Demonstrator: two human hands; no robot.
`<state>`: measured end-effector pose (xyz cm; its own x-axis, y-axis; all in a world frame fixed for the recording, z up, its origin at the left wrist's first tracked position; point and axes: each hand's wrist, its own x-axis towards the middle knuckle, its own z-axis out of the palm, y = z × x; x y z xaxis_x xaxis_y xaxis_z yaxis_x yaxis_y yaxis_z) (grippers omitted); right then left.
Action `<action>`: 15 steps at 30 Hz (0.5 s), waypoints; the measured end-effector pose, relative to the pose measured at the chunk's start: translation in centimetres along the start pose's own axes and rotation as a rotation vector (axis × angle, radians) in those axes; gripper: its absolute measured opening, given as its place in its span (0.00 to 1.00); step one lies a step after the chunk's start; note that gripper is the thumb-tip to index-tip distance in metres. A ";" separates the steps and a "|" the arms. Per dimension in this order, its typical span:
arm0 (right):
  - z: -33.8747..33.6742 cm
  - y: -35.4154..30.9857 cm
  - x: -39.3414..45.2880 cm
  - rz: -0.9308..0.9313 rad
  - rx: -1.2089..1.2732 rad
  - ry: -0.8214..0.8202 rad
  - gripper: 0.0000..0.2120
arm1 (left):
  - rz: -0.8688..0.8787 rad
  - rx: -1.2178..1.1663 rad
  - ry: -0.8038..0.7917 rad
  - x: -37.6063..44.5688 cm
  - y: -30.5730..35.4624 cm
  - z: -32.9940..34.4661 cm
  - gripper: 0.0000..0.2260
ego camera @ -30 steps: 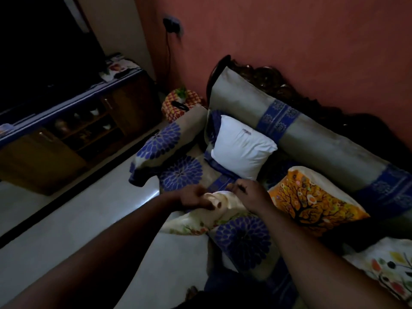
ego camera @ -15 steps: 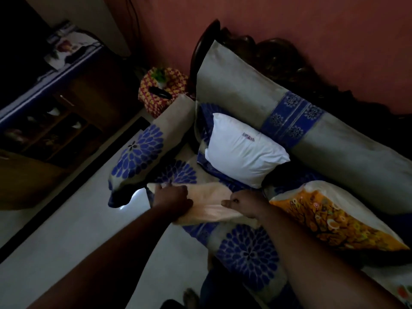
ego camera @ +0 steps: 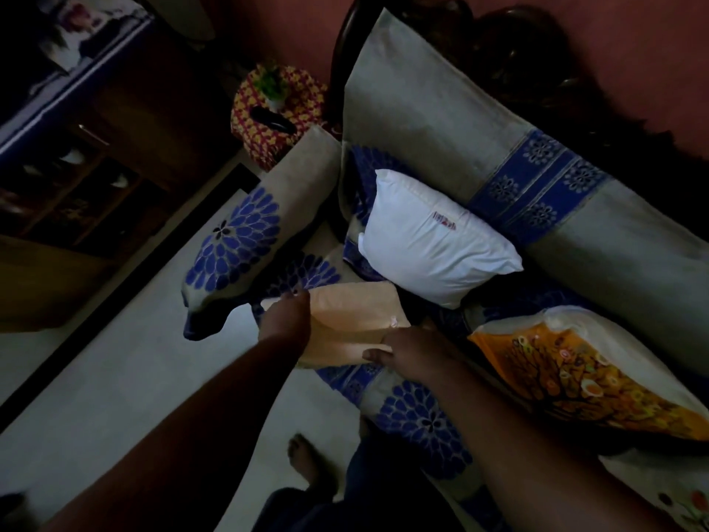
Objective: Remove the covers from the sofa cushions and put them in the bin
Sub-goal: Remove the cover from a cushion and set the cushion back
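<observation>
One sofa fills the right side, draped in grey cloth with blue flower prints, its dark carved frame against the red wall. Along its back edge leans one long grey bolster with a blue band. One wooden cabinet stands at the left across the pale floor.

Three cushions show on the seat: one bare white cushion at the back near the arm, one orange tree-print cushion toward the right end, and the corner of a third, white with a floral print, at the lower right edge.

One cream cover lies flattened at the seat's front edge, just in front of the white cushion (already off it, it seems). The left hand lies over the cover's left end, though the dim light hides whether the fingers pinch it. The right hand pinches the cover's near right edge with curled fingers.

One woven red-and-yellow basket sits on the floor beside the sofa arm, holding a small green plant and a dark object.
</observation>
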<state>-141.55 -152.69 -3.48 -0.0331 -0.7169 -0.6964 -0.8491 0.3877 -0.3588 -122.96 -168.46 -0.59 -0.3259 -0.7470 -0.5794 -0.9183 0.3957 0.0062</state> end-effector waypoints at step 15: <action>-1.2 1.8 1.7 0.384 0.389 0.117 0.47 | -0.112 -0.332 0.027 1.2 1.7 -0.5 0.17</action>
<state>-143.80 -153.91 -4.51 -0.3785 -0.5333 -0.7566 -0.5082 0.8029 -0.3117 -125.03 -168.96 -0.93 -0.2203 -0.7916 -0.5700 -0.9703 0.1181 0.2110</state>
